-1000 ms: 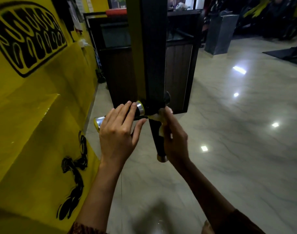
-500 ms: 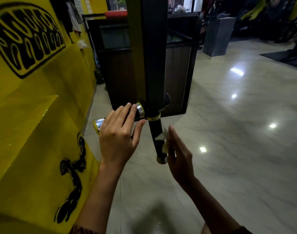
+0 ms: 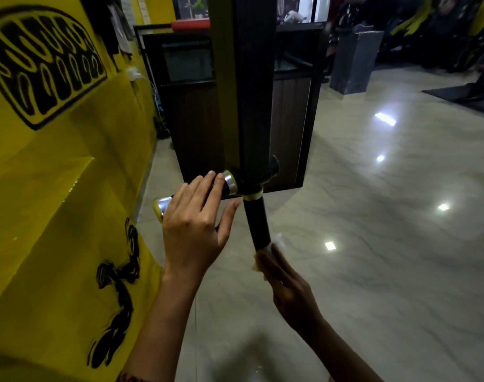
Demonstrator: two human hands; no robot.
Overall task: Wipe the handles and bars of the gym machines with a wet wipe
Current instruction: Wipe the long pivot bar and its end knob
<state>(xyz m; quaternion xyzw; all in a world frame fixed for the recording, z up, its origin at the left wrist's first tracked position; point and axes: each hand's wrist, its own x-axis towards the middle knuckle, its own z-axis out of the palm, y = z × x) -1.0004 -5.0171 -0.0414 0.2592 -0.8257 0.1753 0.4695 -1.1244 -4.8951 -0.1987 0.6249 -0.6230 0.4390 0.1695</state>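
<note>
A black machine arm (image 3: 249,86) hangs down the middle of the view and ends in two black grip handles. The left handle (image 3: 227,186), with silver and yellow end caps, lies sideways; my left hand (image 3: 194,227) rests on it with straight fingers laid over the top. The lower handle (image 3: 258,224) points down toward me. My right hand (image 3: 287,282) holds a white wet wipe (image 3: 276,242) against that handle's bottom end, covering its cap.
A yellow wall with black graffiti (image 3: 56,161) runs close along the left. A dark cabinet (image 3: 290,111) stands behind the arm. Glossy marble floor (image 3: 373,216) stretches right, with a grey bin (image 3: 353,59) and dark machines far back.
My right hand slid the wipe down the lower handle, from its top near the yellow ring to its bottom end. My left hand stayed on the sideways handle.
</note>
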